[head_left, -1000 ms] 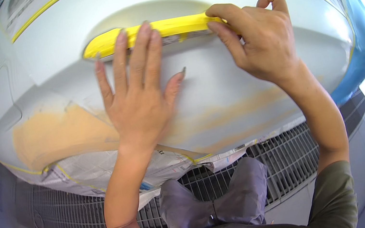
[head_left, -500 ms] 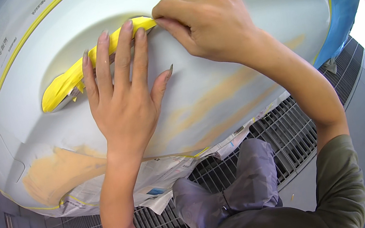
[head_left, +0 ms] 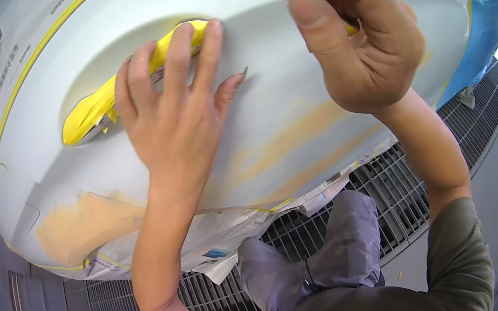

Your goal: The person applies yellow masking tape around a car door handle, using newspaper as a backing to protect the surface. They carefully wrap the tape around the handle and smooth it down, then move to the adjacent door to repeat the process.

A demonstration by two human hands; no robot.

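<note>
The left hand point(head_left: 178, 111) is laid flat on the pale grey curved car body panel point(head_left: 281, 110), fingertips pressing the yellow masking tape strip point(head_left: 100, 105) over the recessed handle. The tape's free end is pinched by the right hand point(head_left: 355, 37). Tan filler patches point(head_left: 84, 224) are visible below.

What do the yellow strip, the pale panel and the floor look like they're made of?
Yellow strip: probably masking tape, matte and creased, moulded over a handle shape. Panel: painted body panel, likely metal or plastic, dull sanded sheen with tan filler patches. Floor: metal grating, by its parallel grey bars.
</note>
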